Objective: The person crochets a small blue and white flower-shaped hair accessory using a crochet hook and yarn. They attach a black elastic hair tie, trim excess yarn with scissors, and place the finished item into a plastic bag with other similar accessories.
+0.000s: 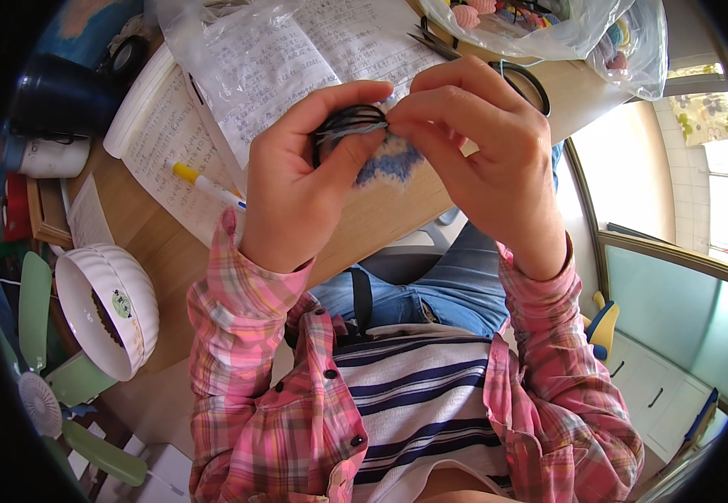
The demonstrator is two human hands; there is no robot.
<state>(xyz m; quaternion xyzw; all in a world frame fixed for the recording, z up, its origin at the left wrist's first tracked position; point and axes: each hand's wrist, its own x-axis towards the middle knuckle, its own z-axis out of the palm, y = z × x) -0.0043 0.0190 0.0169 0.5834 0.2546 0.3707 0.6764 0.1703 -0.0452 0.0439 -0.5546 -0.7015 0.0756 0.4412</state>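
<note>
My left hand (pixel 304 182) curls around a small bundle of black strands (pixel 354 116) with light grey-blue yarn along its lower side. Its thumb presses the bundle from below, the index finger arching over the top. With thumb and fingertips together, my right hand (pixel 489 135) pinches at the right end of the bundle; whatever fine piece lies between the tips is hidden. Just beneath both hands shows a fuzzy blue and white yarn piece (pixel 392 166), partly covered by fingers. Scissors (pixel 442 47) with black handles lie beyond my right hand.
Handwritten sheets (pixel 263 69) and an open notebook (pixel 162 138) cover the wooden desk (pixel 376 220). A yellow-and-white pen (pixel 203 181) rests there. At the far right sits a clear plastic bag (pixel 634 56) of yarn items. Leftward are a white bowl (pixel 140 302), a dark cup (pixel 65 94) and a green fan (pixel 40 402).
</note>
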